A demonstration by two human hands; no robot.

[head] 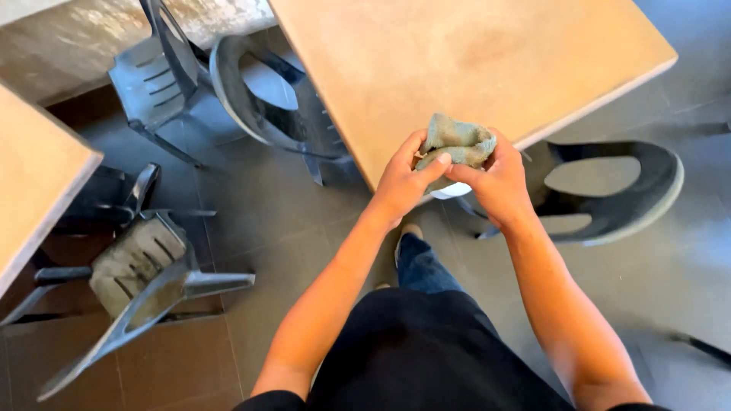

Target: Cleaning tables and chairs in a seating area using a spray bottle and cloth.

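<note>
While both hands are bunched together, I've got the cloth (455, 144) pinched between them: left hand (403, 183) gripping its near-left side, thumb across the top; right hand (499, 183) wrapped round the right side. Fingers (431, 161) of both are closed on the cloth, no slack gap showing. Cloth is a grey-green wad, held in the air over the near edge of the table (472, 53), apparently not touching it.

Risks, as I judge them:
- Wad is loose and crumpled; easing one hand off could let a fold drop to the floor (282, 228).
- Chair (617, 190) sits just right of and below my right hand, another chair (266, 99) beyond my left; stepping sideways could catch a leg.

Packages, labels, signs: none visible. Only a small white thing just under my fingers, mostly hidden; can't tell what it is.
</note>
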